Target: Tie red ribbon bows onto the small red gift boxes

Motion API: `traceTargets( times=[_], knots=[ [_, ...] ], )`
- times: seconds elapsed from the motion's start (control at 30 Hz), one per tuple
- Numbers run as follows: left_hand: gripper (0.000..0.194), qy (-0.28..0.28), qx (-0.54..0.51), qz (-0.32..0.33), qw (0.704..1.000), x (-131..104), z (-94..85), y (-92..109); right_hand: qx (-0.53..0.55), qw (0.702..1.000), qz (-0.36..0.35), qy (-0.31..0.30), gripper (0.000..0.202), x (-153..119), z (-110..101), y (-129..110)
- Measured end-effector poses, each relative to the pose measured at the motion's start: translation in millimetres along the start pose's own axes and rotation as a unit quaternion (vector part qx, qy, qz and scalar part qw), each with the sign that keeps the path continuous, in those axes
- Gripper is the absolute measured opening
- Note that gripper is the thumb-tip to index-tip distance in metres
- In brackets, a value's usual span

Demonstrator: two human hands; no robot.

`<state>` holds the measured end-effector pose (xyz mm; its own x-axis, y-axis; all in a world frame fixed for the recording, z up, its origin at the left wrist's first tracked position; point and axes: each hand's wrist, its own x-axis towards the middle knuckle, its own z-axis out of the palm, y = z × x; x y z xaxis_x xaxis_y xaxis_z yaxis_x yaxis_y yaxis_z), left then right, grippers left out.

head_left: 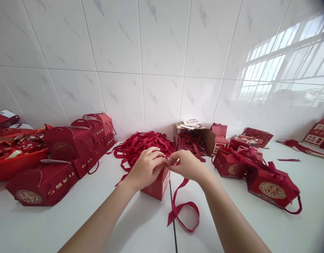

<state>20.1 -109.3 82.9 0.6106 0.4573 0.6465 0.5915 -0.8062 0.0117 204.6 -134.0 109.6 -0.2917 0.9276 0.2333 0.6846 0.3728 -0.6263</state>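
Note:
A red gift box [154, 189] with pale printed lettering stands upright on the white table in front of me. My left hand [148, 167] reaches over its top from the left, fingers bent and pinched at the upper edge. From the right, my right hand [186, 165] pinches thumb and forefinger together at that same top edge. The two sets of fingertips nearly meet there. Below my right hand a loose dark red ribbon [188, 203] trails down and curls on the table. My fingers hide most of the box's top.
Behind the box lies a heap of red ribbons [140, 142], beside a cardboard box [209, 138] holding more ribbon. Stacked red gift boxes [69, 144] and an orange-red basin [21, 163] fill the left. Ribbon-tied gift boxes [272, 186] stand at right. A tiled wall [162, 98] closes the back.

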Motion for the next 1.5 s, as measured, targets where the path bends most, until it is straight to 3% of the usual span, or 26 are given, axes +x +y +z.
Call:
traceTargets(
  times=[0.13, 0.23, 0.37, 0.47, 0.53, 0.6, 0.67, 0.73, 0.8, 0.97, 1.1, 1.27, 1.5],
  knots=[
    [0.021, 0.043, 0.03, 0.012, 0.999, 1, -0.8, -2, -0.009, 1.0, 0.001, 0.012, 0.009, -2, -1, -1],
    [0.02, 0.116, 0.062, 0.0, 0.991, 3, -5.9, 0, 0.012, 0.999, 0.001, 0.05, 0.027, -3, -2, -4],
    [0.016, 0.196, 0.052, -0.034, 0.979, 8, -16.9, 11, 0.162, 0.985, -0.052, 0.017, 0.028, -3, -1, -11],
    [0.014, 0.213, 0.022, -0.052, 0.975, 11, -24.1, 16, 0.285, 0.954, -0.093, -0.005, 0.026, -2, -2, -15],
    [0.015, 0.187, 0.032, -0.086, 0.978, 12, -28.6, 14, 0.333, 0.938, -0.099, 0.005, 0.027, -4, -6, -17],
    [0.026, 0.119, 0.078, -0.171, 0.975, 11, -34.0, 5, 0.34, 0.935, -0.094, 0.027, 0.027, -8, -14, -20],
    [0.043, 0.02, 0.101, -0.297, 0.949, 8, -40.4, -7, 0.324, 0.94, -0.086, 0.067, 0.028, -17, -24, -25],
    [0.054, -0.086, 0.061, -0.404, 0.909, 3, -46.8, -19, 0.313, 0.938, -0.094, 0.115, 0.028, -28, -35, -32],
    [0.058, -0.157, -0.004, -0.446, 0.881, 0, -51.5, -26, 0.315, 0.929, -0.116, 0.157, 0.026, -41, -46, -38],
    [0.045, -0.173, -0.066, -0.414, 0.891, 0, -51.4, -19, 0.315, 0.914, -0.116, 0.227, 0.022, -68, -66, -44],
    [0.025, -0.197, -0.053, -0.387, 0.899, 0, -44.3, -14, 0.305, 0.939, -0.054, 0.147, 0.025, -66, -65, -41],
    [0.017, -0.193, -0.049, -0.374, 0.906, -2, -40.0, -18, 0.287, 0.957, 0.029, 0.037, 0.024, -37, -40, -28],
    [0.013, -0.192, -0.11, -0.351, 0.91, 3, -36.2, -5, 0.383, 0.922, 0.059, -0.02, 0.022, -8, 7, -13]
  ],
)
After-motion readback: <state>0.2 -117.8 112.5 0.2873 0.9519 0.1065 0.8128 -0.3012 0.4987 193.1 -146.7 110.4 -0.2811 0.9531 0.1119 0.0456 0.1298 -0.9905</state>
